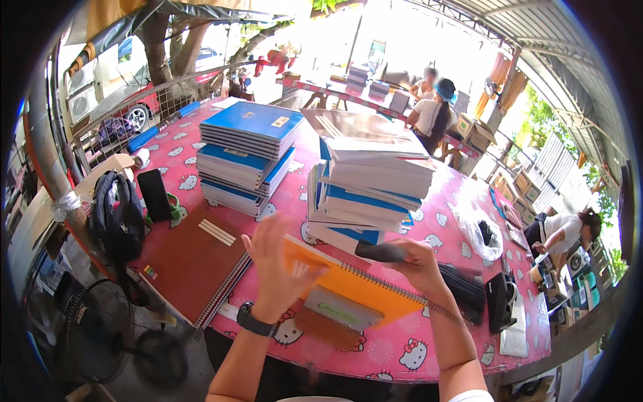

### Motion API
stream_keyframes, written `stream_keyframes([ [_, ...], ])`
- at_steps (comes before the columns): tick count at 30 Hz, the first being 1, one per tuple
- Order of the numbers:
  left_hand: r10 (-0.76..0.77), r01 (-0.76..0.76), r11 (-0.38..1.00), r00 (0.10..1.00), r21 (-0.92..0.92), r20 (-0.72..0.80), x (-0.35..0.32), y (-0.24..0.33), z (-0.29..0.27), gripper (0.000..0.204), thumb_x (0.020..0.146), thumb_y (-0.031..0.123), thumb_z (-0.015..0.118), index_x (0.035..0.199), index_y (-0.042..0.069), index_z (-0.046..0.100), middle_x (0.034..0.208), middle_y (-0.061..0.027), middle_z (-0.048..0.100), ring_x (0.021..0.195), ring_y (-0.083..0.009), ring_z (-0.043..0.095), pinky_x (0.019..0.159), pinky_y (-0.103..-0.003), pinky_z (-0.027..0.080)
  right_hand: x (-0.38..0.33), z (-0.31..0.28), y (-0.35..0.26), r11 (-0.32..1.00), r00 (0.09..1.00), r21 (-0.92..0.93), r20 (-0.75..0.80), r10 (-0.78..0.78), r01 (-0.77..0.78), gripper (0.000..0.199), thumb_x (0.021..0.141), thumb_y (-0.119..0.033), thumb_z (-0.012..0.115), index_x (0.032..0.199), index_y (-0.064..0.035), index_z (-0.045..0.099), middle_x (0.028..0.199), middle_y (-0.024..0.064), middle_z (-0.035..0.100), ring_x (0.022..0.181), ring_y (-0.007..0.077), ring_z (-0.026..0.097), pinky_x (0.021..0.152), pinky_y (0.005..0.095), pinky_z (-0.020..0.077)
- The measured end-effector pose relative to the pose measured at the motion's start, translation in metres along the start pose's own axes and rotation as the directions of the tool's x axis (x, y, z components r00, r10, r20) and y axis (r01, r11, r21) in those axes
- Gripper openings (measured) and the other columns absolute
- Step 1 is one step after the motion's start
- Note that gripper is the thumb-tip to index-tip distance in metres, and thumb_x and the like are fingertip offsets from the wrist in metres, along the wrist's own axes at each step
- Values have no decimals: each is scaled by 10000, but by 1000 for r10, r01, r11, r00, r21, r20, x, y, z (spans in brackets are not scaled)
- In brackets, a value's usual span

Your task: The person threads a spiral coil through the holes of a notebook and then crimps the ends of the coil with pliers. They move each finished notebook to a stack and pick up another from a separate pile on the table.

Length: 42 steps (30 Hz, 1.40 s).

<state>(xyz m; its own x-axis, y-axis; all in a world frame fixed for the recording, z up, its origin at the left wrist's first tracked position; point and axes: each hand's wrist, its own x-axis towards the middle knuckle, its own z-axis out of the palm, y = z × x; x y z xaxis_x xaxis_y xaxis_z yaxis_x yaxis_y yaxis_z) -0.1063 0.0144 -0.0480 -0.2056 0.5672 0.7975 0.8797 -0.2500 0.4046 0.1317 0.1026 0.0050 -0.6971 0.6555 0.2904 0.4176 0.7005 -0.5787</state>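
Observation:
An orange spiral-bound notebook [392, 305] lies in front of me, with its wire coil along the far edge; the coil runs on past the notebook toward my right forearm. My left hand [278, 271], blurred by motion and wearing a dark watch, is raised over the notebook's left end with its fingers apart and nothing in them. Between the fingers of my right hand [418, 262] is a dark, elongated, rounded object [380, 252], held above the coil; its kind is unclear. A wooden block [341, 309] with a grey face and green handwriting sits near the notebook's closer edge.
Blue-covered notebooks form one stack [251, 124]; a taller pile of bound pages [375, 174] stands beside it. Brown notebooks [194, 258], a phone [155, 194] and a black bag [117, 211] are at left. Black coils [462, 295] and a plastic bag [479, 231] lie right. Other people work beyond.

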Motion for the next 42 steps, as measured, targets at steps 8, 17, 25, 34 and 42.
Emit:
stream_keyframes([
  [8, -390, 416, -16, 835, -909, 389, -26, -24, 24, 502, 838, 16, 626, 1313, 46, 469, 1033, -28, 596, 887, -73, 559, 751, -212, 469, -2, 22, -7, 690, 980, 702, -194, -54, 177, 303, 733, 107, 634, 1013, -8, 619, 955, 133, 663, 901, 256, 647, 774, 298, 495],
  [17, -486, 370, -99, 792, -924, 369, -24, -22, 28, 433, 846, 19, 621, 1266, 16, 515, 974, 7, 568, 877, -55, 526, 774, -198, 437, 20, 20, -19, 985, 988, 76, 2, -153, 153, 289, 748, 117, 624, 1016, 9, 615, 970, 125, 661, 875, 158, 625, 763, 281, 491],
  [25, -462, 356, -86, 814, -931, 353, -23, -11, 28, 359, 845, 18, 622, 1201, 0, 573, 965, 27, 500, 911, -53, 499, 823, -198, 407, 19, 29, -8, 975, 992, 182, -40, -123, 128, 310, 741, 71, 669, 1036, -6, 613, 906, 98, 658, 851, 124, 617, 759, 260, 487],
  [34, -391, 364, -52, 849, -930, 354, -13, 4, 20, 360, 855, 34, 618, 1212, 30, 568, 955, 36, 475, 851, -49, 503, 687, -210, 499, 18, 28, -15, 883, 974, 413, -142, -178, 221, 340, 725, 102, 623, 1039, -26, 600, 916, 127, 639, 864, 209, 632, 743, 294, 487],
  [42, -347, 383, -6, 866, -924, 361, -13, -5, 21, 299, 855, 34, 620, 1153, 20, 611, 946, 37, 500, 833, -52, 509, 736, -189, 451, -25, 36, 77, 947, 965, -183, 69, -254, 263, 390, 708, 53, 598, 1081, -61, 614, 1121, 144, 614, 1037, 306, 587, 930, 364, 460],
])
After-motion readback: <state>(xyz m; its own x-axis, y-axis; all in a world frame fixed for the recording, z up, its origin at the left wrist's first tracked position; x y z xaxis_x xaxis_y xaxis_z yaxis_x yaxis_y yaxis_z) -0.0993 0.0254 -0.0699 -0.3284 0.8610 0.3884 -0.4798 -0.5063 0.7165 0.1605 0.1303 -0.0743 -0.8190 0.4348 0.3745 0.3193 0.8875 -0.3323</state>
